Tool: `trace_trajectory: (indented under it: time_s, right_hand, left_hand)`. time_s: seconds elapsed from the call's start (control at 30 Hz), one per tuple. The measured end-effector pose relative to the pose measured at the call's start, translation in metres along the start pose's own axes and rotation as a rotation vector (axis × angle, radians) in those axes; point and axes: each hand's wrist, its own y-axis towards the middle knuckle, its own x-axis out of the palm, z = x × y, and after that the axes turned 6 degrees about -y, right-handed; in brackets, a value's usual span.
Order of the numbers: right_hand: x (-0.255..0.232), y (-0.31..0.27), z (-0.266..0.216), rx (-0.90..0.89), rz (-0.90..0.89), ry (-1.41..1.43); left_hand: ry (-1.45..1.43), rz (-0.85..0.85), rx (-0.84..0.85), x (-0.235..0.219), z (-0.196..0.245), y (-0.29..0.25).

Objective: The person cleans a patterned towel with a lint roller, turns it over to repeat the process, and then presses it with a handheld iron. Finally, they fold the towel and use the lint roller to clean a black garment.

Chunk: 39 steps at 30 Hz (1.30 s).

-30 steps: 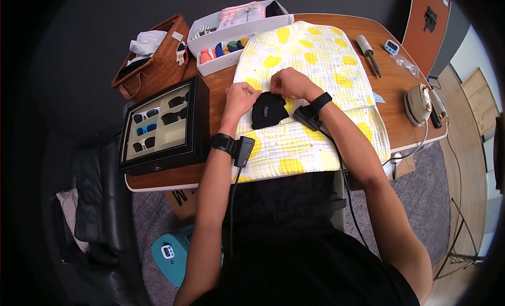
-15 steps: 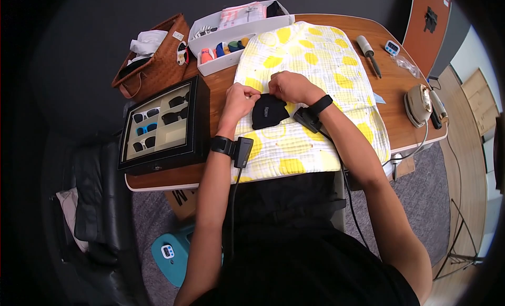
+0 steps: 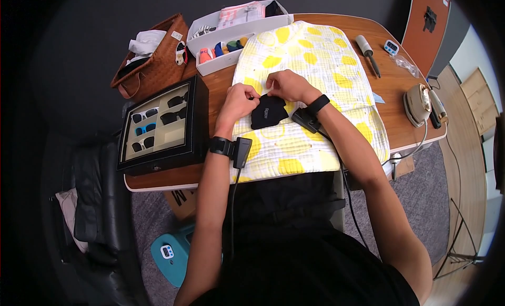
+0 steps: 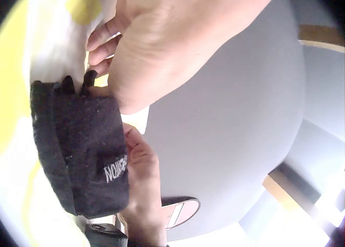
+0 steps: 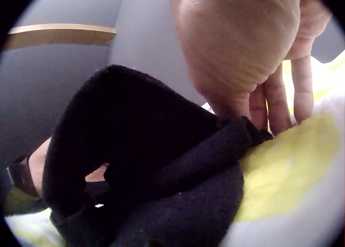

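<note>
Item: small black knit cap (image 3: pixel 268 111) with white lettering, lying on the yellow-spotted white quilt (image 3: pixel 315 59) spread over the wooden table (image 3: pixel 173 174).

Left hand (image 3: pixel 239 100): fingers curled, pinching the cap's upper left edge.

Right hand (image 3: pixel 286 85): fingers curled, pinching the cap's upper edge beside the left hand; the right wrist view shows the fabric lifted and folded under the palm.

Change: since a second ago both hands sit slightly higher on the quilt and closer together, and the cap's top edge is drawn up between them; the cap itself lies in much the same spot.

Surroundings: black sunglasses case (image 3: pixel 160 124) at left, woven basket (image 3: pixel 152 59), white organiser tray (image 3: pixel 231 32), iron (image 3: pixel 418 103) at right.
</note>
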Motion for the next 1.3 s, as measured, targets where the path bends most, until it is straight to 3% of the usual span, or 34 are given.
trace_trajectory:
  time_s: [0.07, 0.23, 0.47, 0.73, 0.87, 1.07, 1.3]
  right_hand:
    - [0.001, 0.0, 0.001, 0.008, 0.026, 0.01]
    - [0.01, 0.002, 0.011, -0.166, 0.053, -0.093]
    - [-0.005, -0.006, -0.008, -0.052, -0.044, -0.109]
    - [-0.003, -0.008, -0.006, -0.229, 0.036, -0.243]
    - [-0.005, -0.009, -0.006, -0.212, 0.003, -0.209]
    - [-0.003, -0.006, -0.001, -0.179, -0.041, -0.102]
    - [-0.009, -0.013, -0.008, -0.233, 0.094, -0.124]
  left_hand:
    - [0.023, 0.013, 0.024, 0.0, 0.0, -0.001]
    - [-0.006, 0.014, 0.01, -0.001, 0.004, -0.001]
    - [-0.081, -0.014, -0.014, 0.003, -0.002, 0.001]
    - [-0.068, -0.047, -0.022, 0.006, -0.002, 0.001]
    - [-0.045, -0.07, 0.074, 0.011, -0.012, 0.002]
    - [-0.057, -0.129, 0.006, 0.011, -0.012, 0.001]
    - [-0.103, -0.123, 0.07, 0.009, -0.007, 0.001]
